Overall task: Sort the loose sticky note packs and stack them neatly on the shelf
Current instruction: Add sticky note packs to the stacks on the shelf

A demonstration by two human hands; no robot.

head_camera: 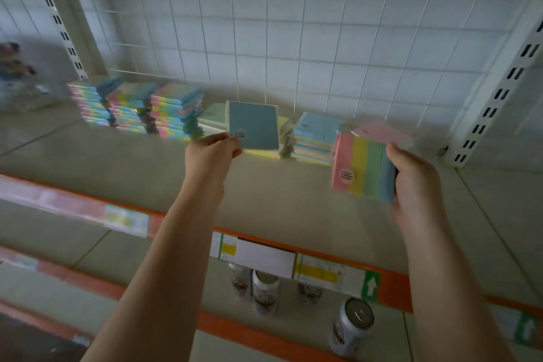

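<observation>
Left hand (212, 147) pinches blue sticky note pack (254, 125) upright, face toward camera. Right hand (411, 173) grips striped pack (363, 170) at 3 o'clock, stripes vertical.

Dim, soft light; motion blur throughout; wide-angle bending at edges.

Matt painted metal on the shelf (264, 194), smooth and pale. Glossy orange plastic along the price rail (390, 285), with paper labels (320, 273) behind clear film. Thin white-coated wire in the back grid (296, 38). Shiny film wrap over the paper of the blue sticky note pack (255, 123) and the striped pastel pack (364, 170). Glossy metal on the drink cans (351, 326).
</observation>
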